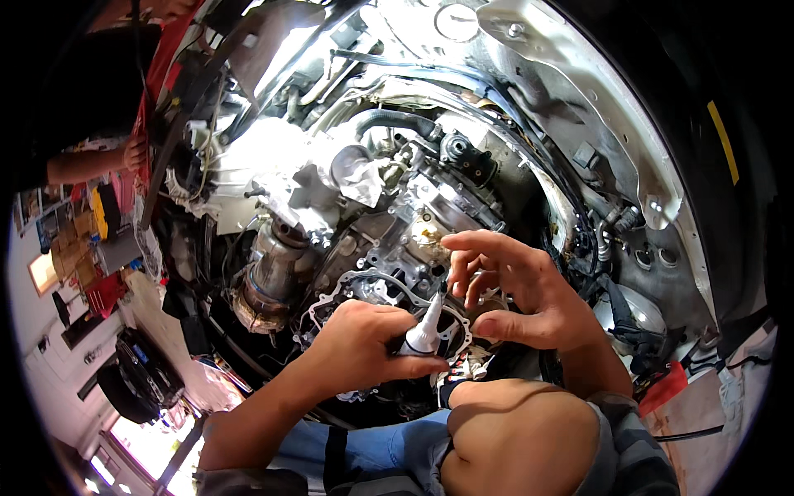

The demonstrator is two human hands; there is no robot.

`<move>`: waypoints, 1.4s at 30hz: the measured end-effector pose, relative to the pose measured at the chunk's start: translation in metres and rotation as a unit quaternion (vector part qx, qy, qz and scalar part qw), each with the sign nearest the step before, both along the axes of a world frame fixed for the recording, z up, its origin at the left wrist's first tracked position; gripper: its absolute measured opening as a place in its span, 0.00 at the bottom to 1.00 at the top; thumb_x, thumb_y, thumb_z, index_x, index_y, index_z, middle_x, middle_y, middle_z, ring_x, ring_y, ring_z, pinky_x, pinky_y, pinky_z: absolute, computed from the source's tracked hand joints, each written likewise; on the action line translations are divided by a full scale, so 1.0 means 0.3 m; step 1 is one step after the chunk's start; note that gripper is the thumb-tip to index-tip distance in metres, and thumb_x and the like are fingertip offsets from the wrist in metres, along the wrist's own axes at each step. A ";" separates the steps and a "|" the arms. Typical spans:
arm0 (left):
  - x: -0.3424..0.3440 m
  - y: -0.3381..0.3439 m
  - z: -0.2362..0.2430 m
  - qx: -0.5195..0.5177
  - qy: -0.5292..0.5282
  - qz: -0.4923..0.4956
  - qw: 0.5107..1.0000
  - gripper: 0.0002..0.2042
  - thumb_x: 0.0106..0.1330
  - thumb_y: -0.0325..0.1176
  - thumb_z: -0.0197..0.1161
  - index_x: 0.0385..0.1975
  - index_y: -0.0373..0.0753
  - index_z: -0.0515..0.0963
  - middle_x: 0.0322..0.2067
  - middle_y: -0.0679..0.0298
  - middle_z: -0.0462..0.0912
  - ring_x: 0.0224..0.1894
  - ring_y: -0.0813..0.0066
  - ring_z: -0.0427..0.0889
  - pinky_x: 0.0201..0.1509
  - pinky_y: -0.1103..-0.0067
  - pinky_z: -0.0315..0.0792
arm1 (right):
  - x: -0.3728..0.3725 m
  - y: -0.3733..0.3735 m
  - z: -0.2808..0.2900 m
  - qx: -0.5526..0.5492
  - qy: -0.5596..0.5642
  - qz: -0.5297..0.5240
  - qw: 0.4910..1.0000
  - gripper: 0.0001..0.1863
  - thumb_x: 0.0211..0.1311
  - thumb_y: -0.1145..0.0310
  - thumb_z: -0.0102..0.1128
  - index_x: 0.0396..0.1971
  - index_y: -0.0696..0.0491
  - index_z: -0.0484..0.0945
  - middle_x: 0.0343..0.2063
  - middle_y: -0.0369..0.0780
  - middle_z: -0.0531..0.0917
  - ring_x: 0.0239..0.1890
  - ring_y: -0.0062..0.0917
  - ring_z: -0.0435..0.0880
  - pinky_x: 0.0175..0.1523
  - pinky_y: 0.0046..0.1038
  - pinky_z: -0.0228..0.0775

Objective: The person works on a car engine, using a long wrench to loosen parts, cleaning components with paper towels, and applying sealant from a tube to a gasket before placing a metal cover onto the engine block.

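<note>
Wrapped around a tube with a white cone-shaped nozzle, my left hand hides most of the tube's body. The nozzle points up and away, and its tip looks dark. Just right of that tip is my right hand, its fingers curved and apart with nothing visible in them. Below both hands lies the engine's open metal face, with a wavy pale rim and bolt holes. Part of that rim is covered by my left hand. Beyond it sits a metal engine housing with hoses and fittings.
A rusty-brown metal canister stands left of the engine. Black hose and wiring surround the bay, with a metal body panel at right. My bare knee is close below my hands. Another person's hand rests at the far left.
</note>
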State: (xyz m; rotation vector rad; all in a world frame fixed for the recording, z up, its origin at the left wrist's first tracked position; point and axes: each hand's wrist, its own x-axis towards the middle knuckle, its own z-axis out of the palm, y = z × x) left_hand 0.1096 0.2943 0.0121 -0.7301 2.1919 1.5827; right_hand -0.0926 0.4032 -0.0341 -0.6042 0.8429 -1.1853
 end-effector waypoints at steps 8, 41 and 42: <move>0.134 -0.029 0.082 0.080 -0.015 0.031 0.996 0.15 0.44 0.40 0.77 0.21 0.39 0.78 0.14 0.62 0.73 0.16 0.71 0.70 0.22 0.77 0.62 | 0.085 -0.114 0.064 -0.130 0.113 0.105 0.980 0.24 0.47 0.78 0.61 0.49 0.55 0.76 0.40 0.39 0.73 0.40 0.22 0.73 0.36 0.22 0.69; 1.353 -0.009 0.366 -0.199 -0.283 0.381 0.857 0.22 0.56 0.53 0.65 0.31 0.36 0.83 0.15 0.58 0.80 0.17 0.72 0.78 0.23 0.73 0.70 | 0.661 -0.418 0.220 0.113 0.040 0.325 0.938 0.39 0.42 0.77 0.62 0.61 0.55 0.64 0.41 0.37 0.73 0.40 0.22 0.71 0.39 0.23 0.71; 1.490 0.006 0.371 -0.201 -0.268 0.432 0.837 0.20 0.57 0.50 0.65 0.30 0.35 0.83 0.15 0.60 0.80 0.18 0.77 0.77 0.22 0.76 0.69 | 0.735 -0.468 0.241 0.060 0.101 0.376 0.919 0.38 0.45 0.80 0.59 0.62 0.52 0.63 0.40 0.36 0.73 0.40 0.22 0.71 0.41 0.22 0.69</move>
